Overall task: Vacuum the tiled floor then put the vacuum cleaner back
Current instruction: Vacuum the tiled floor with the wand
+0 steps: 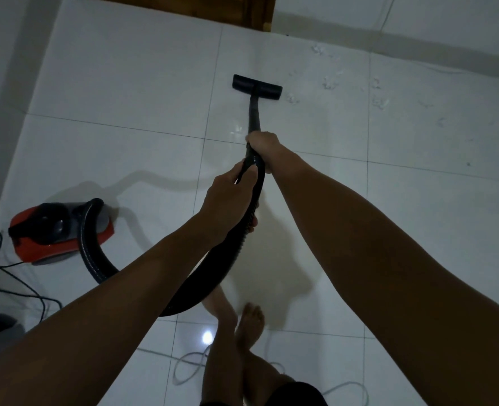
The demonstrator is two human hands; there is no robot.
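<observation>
Fingers of the right hand (pixel 262 145) and left hand (pixel 233 192) curl round the wand (pixel 254 112) and hose (pixel 236 247); the floor head (pixel 257 86) sits left of the debris (pixel 330 83). The trailing white cable (pixel 189 367) beside the bare feet (pixel 251 320) could trip the person.

Single head-mounted wide-angle view, pitched steeply forward and down from standing height. Both forearms run in from the bottom corners and meet mid-frame, right hand (pixel 261 143) ahead of the left hand (pixel 230 194) on the wand. Nozzle (pixel 257 86) sits upper centre, further out on the tiled floor (pixel 125 92). Vacuum body (pixel 60 230) is at the left edge, bare feet (pixel 249 320) near bottom centre, almost under the lens. Wall base and a wooden door frame (pixel 267 13) close the top edge. Edges bend from lens distortion. No second view, so no overlap.
</observation>
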